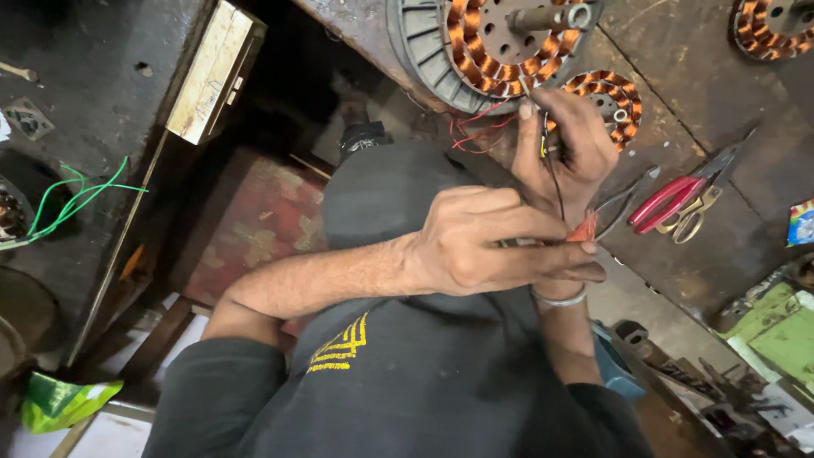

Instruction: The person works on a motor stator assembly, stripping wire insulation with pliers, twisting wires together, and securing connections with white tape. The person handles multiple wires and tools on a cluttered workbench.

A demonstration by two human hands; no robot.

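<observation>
Black wire (pixel 555 182) ran nearly upright in the view, from your right hand (pixel 568 148) near the copper-wound stator (pixel 487 51) down to your left hand (pixel 475 250). Your left hand was closed on a small orange-tipped tool (pixel 583 229), lying crosswise and pointing right. Your right hand pinched the wire's upper end. Red-handled scissors (pixel 678 199) lay on the bench (pixel 712 254) nearby.

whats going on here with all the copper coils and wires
A person is working on wires from a fan motor wound with copper coils. The right hand holds a black wire up near the motor; the left hand pinches a small orange piece at its lower end. Red-handled scissors lie on the bench.
</observation>
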